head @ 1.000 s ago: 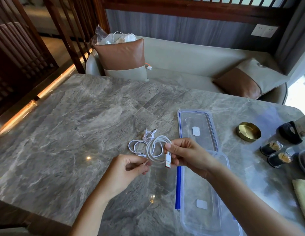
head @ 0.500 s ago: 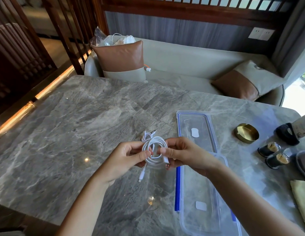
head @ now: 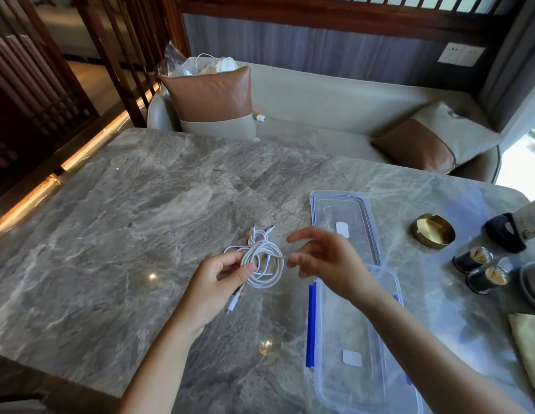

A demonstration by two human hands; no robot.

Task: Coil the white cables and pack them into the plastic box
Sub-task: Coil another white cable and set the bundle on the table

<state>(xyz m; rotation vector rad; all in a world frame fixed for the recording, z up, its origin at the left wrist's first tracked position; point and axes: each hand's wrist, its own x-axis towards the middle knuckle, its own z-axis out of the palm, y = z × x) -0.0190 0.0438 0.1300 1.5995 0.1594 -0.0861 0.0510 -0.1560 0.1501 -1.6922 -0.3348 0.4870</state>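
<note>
My left hand (head: 221, 279) pinches a coiled white cable (head: 264, 264) above the marble table (head: 111, 234), and one plug end dangles below the thumb. My right hand (head: 326, 261) is just right of the coil, fingers spread, with thumb and forefinger on a strand leading out of the coil. A second loose white cable (head: 257, 236) lies on the table behind the coil. The clear plastic box (head: 358, 339) with blue clips stands open at the near right. Its clear lid (head: 344, 222) lies flat beyond it.
A brass ashtray (head: 433, 230), two small dark cups (head: 479, 265) and a black object (head: 505, 236) sit at the right edge. A yellow cloth (head: 529, 345) lies near right. A sofa with brown cushions (head: 212, 100) and a bag of cables (head: 200, 65) stands behind the table.
The coil passed from my right hand's grip into my left hand. My right hand loosened, spread its fingers and now only pinches a strand at the coil's right side.
</note>
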